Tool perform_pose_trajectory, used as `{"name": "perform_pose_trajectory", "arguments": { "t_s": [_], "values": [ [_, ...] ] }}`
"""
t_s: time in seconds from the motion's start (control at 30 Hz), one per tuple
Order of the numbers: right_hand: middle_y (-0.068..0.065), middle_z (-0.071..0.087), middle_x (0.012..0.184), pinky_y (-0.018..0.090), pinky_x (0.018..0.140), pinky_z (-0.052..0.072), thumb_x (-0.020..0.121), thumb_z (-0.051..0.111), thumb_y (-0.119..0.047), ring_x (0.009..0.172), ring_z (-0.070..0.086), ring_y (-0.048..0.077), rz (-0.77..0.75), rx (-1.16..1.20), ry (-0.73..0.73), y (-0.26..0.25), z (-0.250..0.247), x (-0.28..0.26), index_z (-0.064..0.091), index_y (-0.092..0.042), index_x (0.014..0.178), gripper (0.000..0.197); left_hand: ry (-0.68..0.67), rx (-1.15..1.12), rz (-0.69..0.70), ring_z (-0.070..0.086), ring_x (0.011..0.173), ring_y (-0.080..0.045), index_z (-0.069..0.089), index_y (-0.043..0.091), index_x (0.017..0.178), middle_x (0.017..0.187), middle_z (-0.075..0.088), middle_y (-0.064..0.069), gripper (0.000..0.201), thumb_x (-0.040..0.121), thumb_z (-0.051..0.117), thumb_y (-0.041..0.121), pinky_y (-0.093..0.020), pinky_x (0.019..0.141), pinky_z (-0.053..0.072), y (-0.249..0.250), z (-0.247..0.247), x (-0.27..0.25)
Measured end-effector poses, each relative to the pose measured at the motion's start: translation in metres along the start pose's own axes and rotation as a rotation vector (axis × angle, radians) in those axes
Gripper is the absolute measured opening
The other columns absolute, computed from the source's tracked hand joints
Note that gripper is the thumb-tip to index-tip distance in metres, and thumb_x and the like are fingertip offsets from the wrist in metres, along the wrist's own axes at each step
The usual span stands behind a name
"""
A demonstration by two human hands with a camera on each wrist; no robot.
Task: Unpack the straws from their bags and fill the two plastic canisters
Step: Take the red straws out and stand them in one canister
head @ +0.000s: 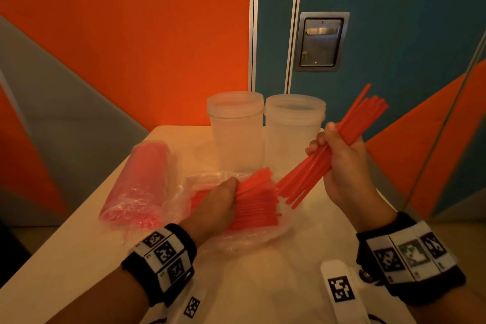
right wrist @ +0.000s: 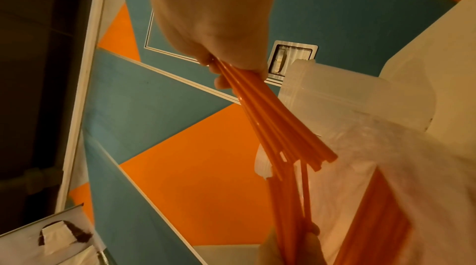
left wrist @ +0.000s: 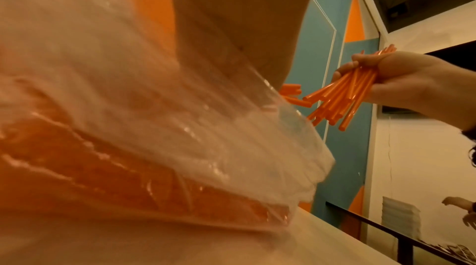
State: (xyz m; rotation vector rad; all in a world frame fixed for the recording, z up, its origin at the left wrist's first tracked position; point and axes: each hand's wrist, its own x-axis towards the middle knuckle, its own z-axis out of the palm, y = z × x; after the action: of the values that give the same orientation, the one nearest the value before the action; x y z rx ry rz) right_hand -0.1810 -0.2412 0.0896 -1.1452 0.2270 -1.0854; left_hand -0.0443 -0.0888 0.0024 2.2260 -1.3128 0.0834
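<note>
We're early on: both clear plastic canisters [head: 237,129] [head: 294,131] look empty. Our right hand [head: 342,160] grips a loose bunch of red straws [head: 339,139]; our left hand [head: 218,208] pins the opened clear bag [head: 252,239] on the worktop [head: 79,244]. The second sealed bag of straws [head: 139,184] lies untouched.

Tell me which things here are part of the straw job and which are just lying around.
Part of the job: loose straws in the right hand; open bag under the left hand; sealed bag; two canisters.

Lying about: marker tags on the table; door latch.
</note>
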Motion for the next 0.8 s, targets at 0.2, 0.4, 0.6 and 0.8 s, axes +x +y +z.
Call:
{"name": "perform_pose_trajectory", "arguments": {
  "t_s": [0.2,0.4,0.6,0.8],
  "values": [
    [-0.009,0.049,0.055,0.031,0.065,0.044,0.095,0.049,-0.016,0.054,0.049,0.01,-0.03,-0.055,-0.097,0.004,0.011,-0.012,0.048,-0.019,0.085,0.011,0.388,-0.325,-0.045,0.048,0.055,-0.004,0.043,0.018,0.096,0.065,0.049,0.01,0.013,0.093,0.054,0.024,-0.014,0.048,0.034,0.012,-0.019,0.002],
    [0.004,0.062,0.073,0.025,0.07,0.051,0.091,0.05,-0.015,0.068,0.061,0.013,0.021,-0.186,-0.309,0.021,0.032,-0.058,0.054,-0.014,0.104,0.013,0.579,-0.916,0.028,0.053,0.056,0.003,0.056,0.019,0.08,0.059,0.057,0.008,0.017,0.081,0.054,0.036,-0.011,0.056,0.042,0.079,-0.035,-0.017],
    [0.003,0.068,0.111,0.035,0.094,0.05,0.09,0.053,-0.026,0.104,0.064,0.014,0.149,-0.204,-0.309,0.045,0.028,-0.085,0.055,-0.015,0.12,0.032,0.466,-1.029,0.0,0.064,0.101,-0.008,0.059,0.032,0.106,0.107,0.066,0.0,0.034,0.081,0.055,0.055,-0.022,0.085,0.05,0.08,0.001,-0.023],
    [-0.006,0.058,0.121,0.035,0.102,0.045,0.064,0.051,-0.077,0.113,0.055,0.007,0.244,-0.281,-0.316,0.078,0.019,-0.097,0.05,-0.027,0.121,0.076,0.374,-1.268,-0.145,0.064,0.099,-0.021,0.06,0.014,0.112,0.104,0.067,-0.01,0.082,0.059,0.063,0.077,-0.036,0.089,0.05,0.081,0.024,-0.03]
  ]
}}
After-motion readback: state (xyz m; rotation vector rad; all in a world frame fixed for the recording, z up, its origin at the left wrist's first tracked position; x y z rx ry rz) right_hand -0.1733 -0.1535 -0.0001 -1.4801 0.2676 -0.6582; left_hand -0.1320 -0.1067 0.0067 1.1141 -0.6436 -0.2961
